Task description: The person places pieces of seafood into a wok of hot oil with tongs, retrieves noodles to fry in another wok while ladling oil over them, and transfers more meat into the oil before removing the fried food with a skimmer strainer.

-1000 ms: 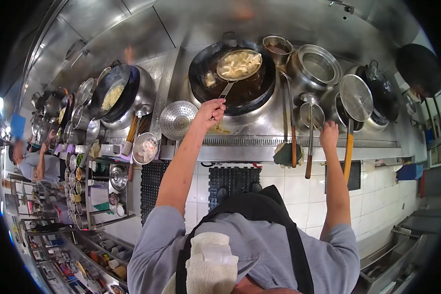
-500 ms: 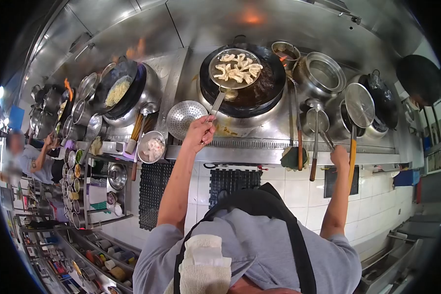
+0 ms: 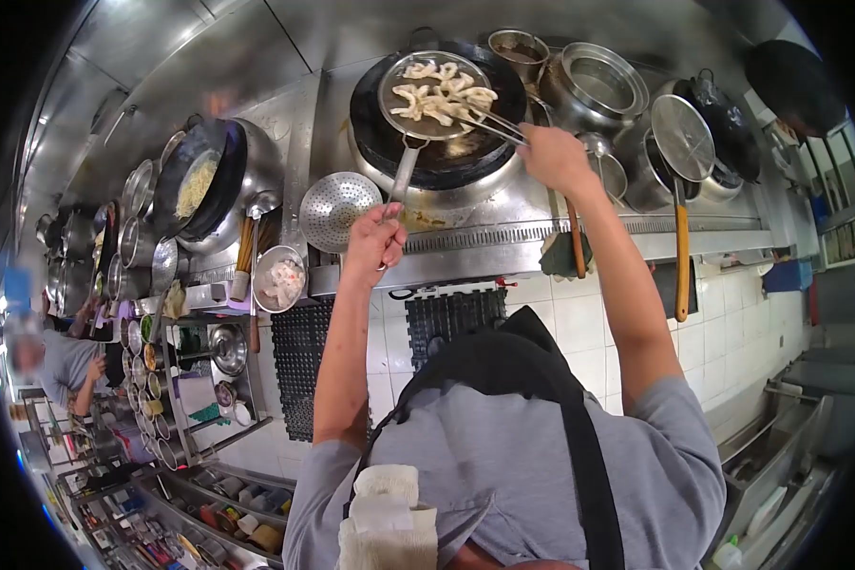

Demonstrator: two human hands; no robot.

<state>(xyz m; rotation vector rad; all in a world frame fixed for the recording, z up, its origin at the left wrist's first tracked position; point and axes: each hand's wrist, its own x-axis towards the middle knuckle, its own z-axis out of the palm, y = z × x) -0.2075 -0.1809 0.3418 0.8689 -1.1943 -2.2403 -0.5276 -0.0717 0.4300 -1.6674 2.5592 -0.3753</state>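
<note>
My left hand (image 3: 374, 245) grips the metal handle of a round mesh strainer (image 3: 388, 103). Pale, curled strips of food (image 3: 439, 98) lie in it, perhaps battered pieces. The strainer is over a large black wok (image 3: 505, 122) on the burner. From the right, my right hand (image 3: 554, 157) holds metal tongs (image 3: 500, 126), their tips among the food strips. A perforated steel bowl (image 3: 340, 211) stands beside my left hand, with a small bowl of pale pinkish pieces (image 3: 282, 281) at the counter's front edge.
To the left, noodles (image 3: 197, 187) sit in another wok. At right are a steel pot (image 3: 603, 81), a wooden-handled strainer (image 3: 682, 138) and a dark green cloth (image 3: 562, 255) on the front edge. A person (image 3: 65, 366) stands at far left.
My right hand has moved left and up from the counter's right side, bringing the tongs to the food in the strainer. My left hand still holds the strainer over the wok.
</note>
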